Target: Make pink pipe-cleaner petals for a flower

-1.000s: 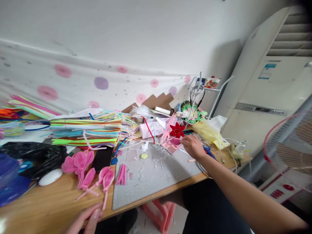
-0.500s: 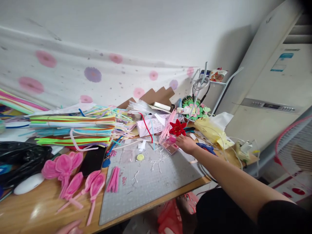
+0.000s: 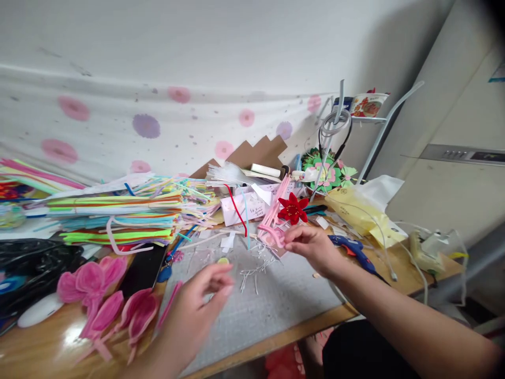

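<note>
My right hand [image 3: 310, 246] pinches a short pink pipe cleaner [image 3: 270, 232] over the back right of the grey cutting mat [image 3: 272, 316]. Just behind it are a red fuzzy flower [image 3: 293, 208] and a bundle of light pink pipe cleaners [image 3: 281, 197]. My left hand [image 3: 201, 297], a little blurred, hovers above the mat with thumb and fingers apart and nothing in it. It partly covers the short pink pipe cleaners [image 3: 170, 304] at the mat's left. Several short white pieces [image 3: 256, 271] lie between the hands.
Pink pipe-cleaner petals [image 3: 136, 318] lie at the left near a black phone [image 3: 144, 268] and a black plastic bag [image 3: 37, 268]. Stacked coloured pipe cleaners [image 3: 114, 205] fill the back left. At right are a blue glue gun [image 3: 357, 252], a yellow tissue pack [image 3: 359, 213] and a power strip [image 3: 426, 252].
My left hand has come up from the bottom edge to over the mat. My right hand has drawn back slightly, now showing a pink pipe cleaner in its fingers. The view has shifted a little.
</note>
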`<state>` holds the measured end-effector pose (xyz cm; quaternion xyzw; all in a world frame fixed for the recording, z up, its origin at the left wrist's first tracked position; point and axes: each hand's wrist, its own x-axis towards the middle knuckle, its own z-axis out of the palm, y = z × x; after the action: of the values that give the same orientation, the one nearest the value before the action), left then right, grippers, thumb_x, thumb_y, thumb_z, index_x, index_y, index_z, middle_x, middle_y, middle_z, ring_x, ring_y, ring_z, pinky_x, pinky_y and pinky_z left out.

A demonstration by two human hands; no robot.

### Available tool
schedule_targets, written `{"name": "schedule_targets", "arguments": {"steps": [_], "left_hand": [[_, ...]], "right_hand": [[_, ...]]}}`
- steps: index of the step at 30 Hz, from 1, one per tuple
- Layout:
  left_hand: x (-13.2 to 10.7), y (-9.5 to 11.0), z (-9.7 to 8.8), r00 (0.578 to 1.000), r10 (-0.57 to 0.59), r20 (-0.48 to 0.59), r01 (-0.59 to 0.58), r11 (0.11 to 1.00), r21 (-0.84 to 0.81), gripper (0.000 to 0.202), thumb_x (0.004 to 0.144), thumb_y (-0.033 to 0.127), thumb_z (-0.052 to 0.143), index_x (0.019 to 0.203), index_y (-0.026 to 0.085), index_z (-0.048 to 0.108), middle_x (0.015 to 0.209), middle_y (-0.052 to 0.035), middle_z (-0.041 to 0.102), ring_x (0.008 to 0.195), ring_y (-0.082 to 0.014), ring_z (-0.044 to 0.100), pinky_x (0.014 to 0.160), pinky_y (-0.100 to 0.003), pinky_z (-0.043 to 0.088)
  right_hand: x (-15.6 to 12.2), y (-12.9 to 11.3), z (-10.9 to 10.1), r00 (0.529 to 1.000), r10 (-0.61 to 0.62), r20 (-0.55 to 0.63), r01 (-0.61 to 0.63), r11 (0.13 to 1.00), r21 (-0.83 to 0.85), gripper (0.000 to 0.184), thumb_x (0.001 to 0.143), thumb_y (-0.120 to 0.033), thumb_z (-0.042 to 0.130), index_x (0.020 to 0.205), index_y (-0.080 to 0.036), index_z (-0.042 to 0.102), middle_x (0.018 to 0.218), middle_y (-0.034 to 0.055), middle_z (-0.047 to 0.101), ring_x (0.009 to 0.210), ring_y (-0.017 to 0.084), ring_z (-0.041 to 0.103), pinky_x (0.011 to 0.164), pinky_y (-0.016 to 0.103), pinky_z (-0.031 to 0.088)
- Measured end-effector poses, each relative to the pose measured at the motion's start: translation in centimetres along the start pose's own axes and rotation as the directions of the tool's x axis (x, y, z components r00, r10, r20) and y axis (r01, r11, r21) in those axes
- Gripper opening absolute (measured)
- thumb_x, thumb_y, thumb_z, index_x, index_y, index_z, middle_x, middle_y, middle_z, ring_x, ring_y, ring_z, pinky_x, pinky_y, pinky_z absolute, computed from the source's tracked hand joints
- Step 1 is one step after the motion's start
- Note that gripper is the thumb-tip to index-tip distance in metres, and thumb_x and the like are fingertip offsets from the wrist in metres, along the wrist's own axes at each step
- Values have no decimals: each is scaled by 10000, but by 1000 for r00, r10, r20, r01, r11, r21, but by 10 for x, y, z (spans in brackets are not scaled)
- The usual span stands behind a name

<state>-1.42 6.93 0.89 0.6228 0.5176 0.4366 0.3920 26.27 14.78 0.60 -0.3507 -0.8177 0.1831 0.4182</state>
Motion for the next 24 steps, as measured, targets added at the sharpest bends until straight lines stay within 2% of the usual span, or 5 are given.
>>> {"name": "schedule_targets", "arguments": {"steps": [3, 5, 8, 14, 24], "left_hand": [[33, 30, 38, 971, -29, 237, 133, 890, -436, 388, 760, 309, 678, 1127, 205, 602, 964, -51, 656, 824, -172, 596, 735, -299, 475], [43, 40, 55, 940, 57, 335, 175, 764, -621, 245, 772, 300, 680, 975, 167, 643, 864, -40, 644, 769, -153, 566, 700, -285, 457], [50, 40, 64, 942, 82, 327, 185, 683, -707, 152, 761, 275, 699, 813, 138, 662, 740, -22, 614, 691, -130, 517, 648, -265, 421], [58, 20, 63, 963, -138, 232, 260, 705, -659, 201, 691, 297, 749, 793, 137, 685, 748, -26, 616, 650, -110, 462, 620, -245, 354], [51, 14, 48, 928, -228, 294, 341, 840, -422, 256, 709, 368, 696, 871, 177, 644, 652, 28, 539, 590, -116, 475, 579, -242, 376]], "right_hand": [[-9, -35, 18, 998, 60, -12, -55, 963, 266, 374, 921, -556, 463, 999, -209, 578, 769, 11, 590, 636, 125, 601, 603, 264, 529], [-14, -50, 26, 959, 265, 100, -254, 644, 721, 266, 807, -461, 691, 920, -229, 625, 766, -13, 587, 643, 111, 604, 640, 251, 519], [-15, -53, 30, 906, 360, 222, -348, 335, 876, 192, 748, -332, 776, 862, -228, 662, 792, -17, 594, 698, 105, 602, 702, 242, 496], [-10, -34, 26, 958, 281, 61, -274, 828, 490, 219, 808, -357, 711, 962, -214, 649, 925, 46, 641, 901, 195, 582, 847, 337, 449], [13, -6, 17, 975, 222, 12, -223, 971, 87, 199, 878, -376, 596, 880, -189, 666, 765, 30, 666, 665, 155, 610, 583, 251, 478]]}}
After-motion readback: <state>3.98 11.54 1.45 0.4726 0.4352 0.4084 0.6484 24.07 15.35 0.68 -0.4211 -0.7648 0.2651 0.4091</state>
